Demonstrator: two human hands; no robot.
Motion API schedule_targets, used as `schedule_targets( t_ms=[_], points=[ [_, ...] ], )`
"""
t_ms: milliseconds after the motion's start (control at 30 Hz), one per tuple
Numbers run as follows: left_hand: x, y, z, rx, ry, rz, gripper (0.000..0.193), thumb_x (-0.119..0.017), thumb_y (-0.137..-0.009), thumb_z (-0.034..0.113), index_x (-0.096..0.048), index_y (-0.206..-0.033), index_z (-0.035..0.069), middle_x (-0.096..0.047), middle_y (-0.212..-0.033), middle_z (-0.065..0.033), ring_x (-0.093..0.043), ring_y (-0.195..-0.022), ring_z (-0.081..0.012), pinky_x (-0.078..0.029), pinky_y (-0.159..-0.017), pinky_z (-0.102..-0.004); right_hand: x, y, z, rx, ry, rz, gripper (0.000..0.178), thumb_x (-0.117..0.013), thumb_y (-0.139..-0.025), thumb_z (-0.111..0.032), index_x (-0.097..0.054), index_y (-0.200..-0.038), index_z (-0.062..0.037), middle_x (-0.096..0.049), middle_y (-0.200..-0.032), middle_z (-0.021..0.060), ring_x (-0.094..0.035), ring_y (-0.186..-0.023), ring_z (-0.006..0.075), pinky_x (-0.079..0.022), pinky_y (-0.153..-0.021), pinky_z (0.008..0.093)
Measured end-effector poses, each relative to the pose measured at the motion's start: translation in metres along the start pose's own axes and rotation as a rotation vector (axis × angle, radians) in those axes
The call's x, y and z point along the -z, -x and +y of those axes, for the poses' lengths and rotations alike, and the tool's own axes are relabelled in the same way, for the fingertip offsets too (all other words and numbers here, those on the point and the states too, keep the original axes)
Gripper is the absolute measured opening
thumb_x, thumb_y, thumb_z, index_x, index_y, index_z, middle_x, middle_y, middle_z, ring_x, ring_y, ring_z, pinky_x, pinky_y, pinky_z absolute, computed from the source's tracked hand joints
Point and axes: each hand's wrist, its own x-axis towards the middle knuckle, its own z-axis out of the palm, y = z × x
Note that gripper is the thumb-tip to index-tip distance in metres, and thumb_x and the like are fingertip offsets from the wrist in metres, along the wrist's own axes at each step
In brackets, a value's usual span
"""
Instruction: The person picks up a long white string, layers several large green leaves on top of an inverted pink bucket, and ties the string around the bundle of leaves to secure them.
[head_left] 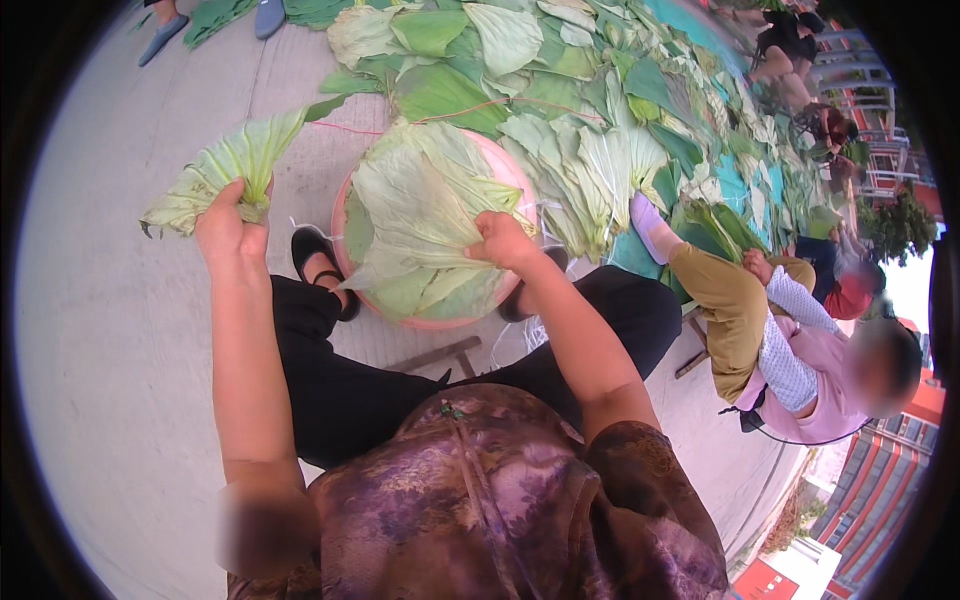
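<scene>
My left hand (232, 222) is closed around the gathered end of folded, pale green lotus leaves (235, 160), held up to the left over the concrete. Their ribs fan out from the grip, and one darker tip points right. My right hand (503, 241) pinches the edge of a broad, wrinkled lotus leaf (415, 190). That leaf spreads over a round pink basin (515, 165) between my feet. More greenish leaf shows inside the basin below it. How many layers my left hand holds, I cannot tell.
Large leaves (600, 175) cover the ground ahead and to the right, some on a teal sheet. A thin red string (500, 101) crosses them. To my right sits a person in a pink top (825, 400) holding leaves. A wooden stool (440, 355) shows beneath me.
</scene>
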Motion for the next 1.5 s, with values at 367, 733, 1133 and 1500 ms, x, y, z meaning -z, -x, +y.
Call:
schedule_targets(
  t_ms=[367, 733, 1133, 1500],
  points=[
    [-0.018, 0.008, -0.020, 0.087, -0.151, -0.053, 0.039, -0.042, -0.079, -0.010, -0.037, -0.117, -0.005, -0.049, -0.111, -0.0188, -0.054, -0.095, -0.0330, -0.049, -0.079, -0.0465, 0.018, -0.034, -0.018, 0.051, 0.706, 0.307, 0.025, -0.051, -0.071, -0.009, -0.060, -0.094, -0.0098, -0.059, -0.082, 0.0145, -0.057, -0.083, 0.0292, -0.042, -0.075, 0.0412],
    [-0.034, 0.012, -0.036, 0.110, -0.211, -0.137, 0.034, -0.045, -0.081, -0.006, -0.039, -0.114, -0.007, -0.050, -0.109, -0.0186, -0.055, -0.094, -0.0311, -0.048, -0.080, -0.0441, -0.062, -0.034, 0.027, 0.316, 0.640, 0.405, 0.031, -0.051, -0.073, -0.014, -0.054, -0.102, -0.0060, -0.046, -0.112, 0.0145, -0.041, -0.108, 0.0323, -0.034, -0.087, 0.0474],
    [-0.042, 0.044, -0.050, 0.143, -0.149, -0.278, 0.033, -0.052, -0.076, -0.005, -0.047, -0.109, -0.007, -0.056, -0.101, -0.0151, -0.058, -0.086, -0.0254, -0.049, -0.073, -0.0349, -0.045, 0.005, -0.097, 0.225, -0.834, 0.194, 0.027, -0.061, -0.078, -0.026, -0.057, -0.095, -0.0055, -0.058, -0.080, 0.0072, -0.057, -0.067, 0.0171, -0.047, -0.056, 0.0271],
    [-0.030, 0.061, -0.055, 0.279, -0.138, -0.401, 0.034, -0.050, -0.082, 0.003, -0.042, -0.114, -0.006, -0.053, -0.106, -0.0140, -0.055, -0.093, -0.0227, -0.047, -0.078, -0.0347, -0.055, 0.023, -0.161, -0.020, -1.183, 0.282, 0.019, -0.063, -0.075, -0.009, -0.044, -0.073, -0.0049, -0.053, -0.067, 0.0049, -0.050, -0.052, 0.0109, -0.043, -0.043, 0.0226]
  ],
)
